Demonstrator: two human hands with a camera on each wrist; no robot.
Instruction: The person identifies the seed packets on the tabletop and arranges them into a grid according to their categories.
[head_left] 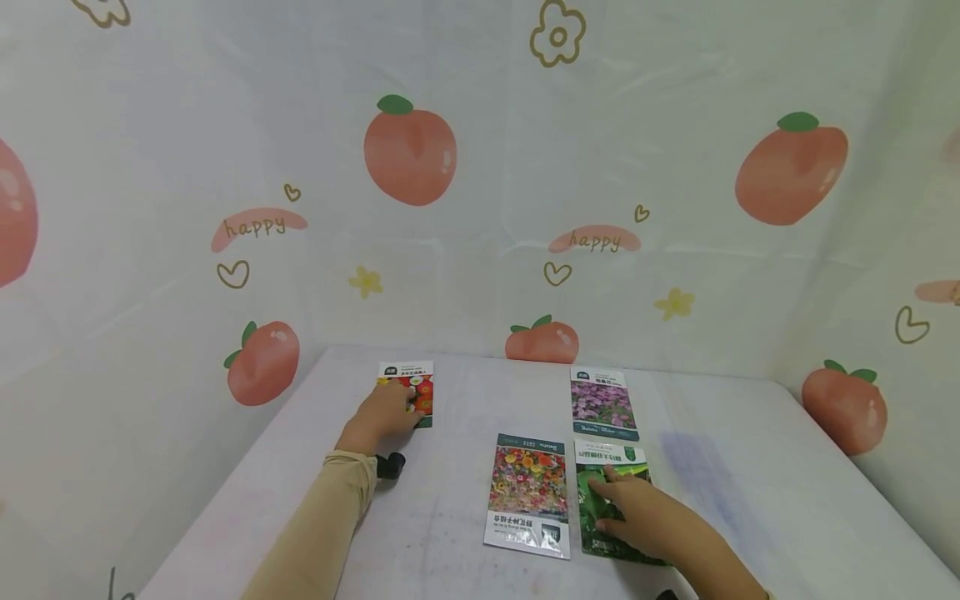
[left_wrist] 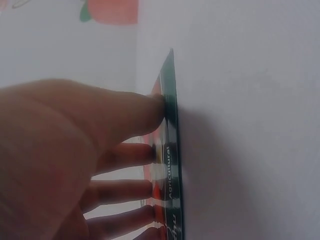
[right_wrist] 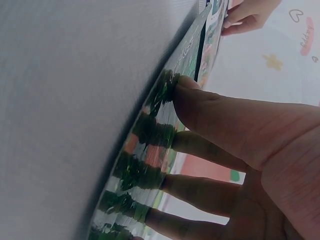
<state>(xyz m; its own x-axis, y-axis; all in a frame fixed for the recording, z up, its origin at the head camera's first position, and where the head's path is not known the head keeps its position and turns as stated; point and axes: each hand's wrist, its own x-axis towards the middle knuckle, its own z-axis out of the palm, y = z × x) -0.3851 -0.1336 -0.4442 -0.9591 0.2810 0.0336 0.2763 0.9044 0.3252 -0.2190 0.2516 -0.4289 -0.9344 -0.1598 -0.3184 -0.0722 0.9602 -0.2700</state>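
Observation:
My left hand [head_left: 384,412] rests on a seed packet with red flowers [head_left: 424,393] at the table's back left. In the left wrist view its spread thumb and fingertips touch the face of this packet [left_wrist: 172,135], near its dark green edge. At the front right, my right hand [head_left: 647,510] lies over a green seed packet [head_left: 589,510] and covers part of it. The right wrist view shows the thumb and spread fingertips touching the shiny face of that packet [right_wrist: 150,145]. Both packets lie on the table.
A seed packet with mixed flowers [head_left: 528,487] lies left of the green one. Behind the green packet is a seed packet with purple flowers [head_left: 602,404]. The white table [head_left: 457,500] meets a white backdrop [head_left: 480,275] printed with fruit and hearts.

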